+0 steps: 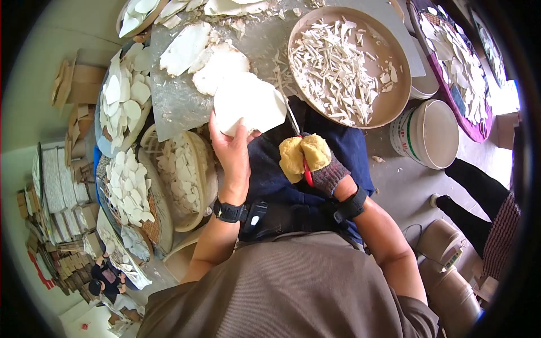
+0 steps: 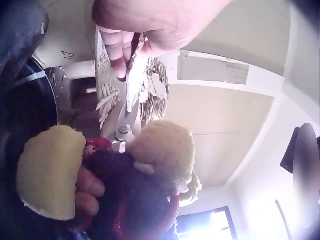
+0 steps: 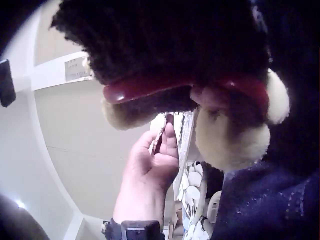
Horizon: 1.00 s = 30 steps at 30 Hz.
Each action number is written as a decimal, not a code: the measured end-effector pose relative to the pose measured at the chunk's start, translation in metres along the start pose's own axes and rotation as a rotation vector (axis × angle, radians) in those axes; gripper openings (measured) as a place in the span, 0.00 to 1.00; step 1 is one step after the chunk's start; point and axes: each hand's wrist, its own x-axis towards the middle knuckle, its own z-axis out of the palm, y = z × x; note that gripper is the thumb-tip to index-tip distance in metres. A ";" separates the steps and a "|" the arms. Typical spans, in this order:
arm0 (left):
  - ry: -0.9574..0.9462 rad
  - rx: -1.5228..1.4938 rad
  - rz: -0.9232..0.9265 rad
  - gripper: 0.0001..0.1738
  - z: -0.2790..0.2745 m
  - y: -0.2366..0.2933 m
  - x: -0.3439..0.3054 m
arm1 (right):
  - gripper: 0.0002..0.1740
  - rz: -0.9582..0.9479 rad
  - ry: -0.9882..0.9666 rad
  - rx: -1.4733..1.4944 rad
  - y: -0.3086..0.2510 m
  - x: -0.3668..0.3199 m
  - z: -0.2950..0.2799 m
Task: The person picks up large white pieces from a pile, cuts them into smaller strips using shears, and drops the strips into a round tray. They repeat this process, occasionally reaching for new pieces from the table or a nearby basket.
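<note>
In the head view my bare left hand [image 1: 232, 155] pinches a thin, flat white slice [image 1: 248, 104] by its near edge, thumb on top. My right hand [image 1: 328, 173] wears a dark knit glove with thick yellow pads [image 1: 291, 158] over the fingers. It grips scissors [image 1: 292, 117] by their red handles [image 1: 307, 173]. The blades point away from me and lie right at the slice's right edge. From the left wrist, the scissors' pivot [image 2: 124, 132] shows between the yellow pads, below the slice. The right wrist view has the glove covering most of the handles.
Loose white slices [image 1: 185, 49] lie on the grey work surface [image 1: 174, 110]. A round tray [image 1: 390, 49] of narrow white strips stands at the right, beside a white bucket [image 1: 414, 135]. Baskets of slices crowd the left, including a yellow basket [image 1: 201, 205]. Another person's leg [image 1: 476, 186] is at right.
</note>
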 end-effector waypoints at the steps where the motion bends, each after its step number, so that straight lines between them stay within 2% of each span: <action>1: 0.019 -0.013 0.011 0.40 0.003 -0.002 0.000 | 0.08 -0.015 -0.009 -0.075 0.004 -0.003 0.000; 5: -0.019 0.067 -0.005 0.37 0.001 -0.001 0.009 | 0.10 -0.222 -0.010 -0.492 -0.011 -0.001 -0.004; 7: -0.040 0.078 -0.006 0.37 -0.002 0.000 0.015 | 0.10 -0.028 -0.003 -0.218 0.010 -0.006 0.001; 9: -0.119 0.084 -0.017 0.37 -0.007 0.001 0.020 | 0.10 0.019 0.016 -0.079 0.022 -0.005 0.003; 10: -0.155 0.088 -0.022 0.37 -0.008 0.002 0.021 | 0.10 -0.031 0.030 -0.076 0.024 -0.001 0.004; 13: -0.132 0.114 -0.009 0.37 -0.006 0.003 0.019 | 0.08 -0.003 -0.008 -0.069 0.015 0.000 -0.004; 16: -0.189 0.131 -0.017 0.37 -0.013 -0.001 0.026 | 0.07 -0.185 -0.023 -0.333 0.002 0.000 -0.011; 18: -0.194 0.113 -0.046 0.37 -0.012 0.002 0.025 | 0.08 -0.402 0.048 -0.584 0.000 0.000 -0.012; 20: -0.215 0.114 -0.072 0.38 -0.011 0.007 0.026 | 0.08 -0.064 0.032 -0.142 0.018 -0.007 -0.005; 22: -0.255 0.132 -0.100 0.38 -0.012 0.012 0.029 | 0.08 -0.008 -0.003 -0.096 0.019 -0.006 -0.005; 25: -0.255 0.126 -0.134 0.39 -0.012 0.008 0.025 | 0.08 -0.293 -0.029 -0.501 0.011 0.002 -0.013; 27: -0.239 0.129 -0.144 0.40 -0.012 0.010 0.024 | 0.07 -0.403 0.031 -0.615 0.005 0.003 -0.014; 30: -0.239 0.141 -0.157 0.39 -0.012 0.008 0.023 | 0.08 -0.152 -0.017 -0.295 0.021 -0.003 -0.010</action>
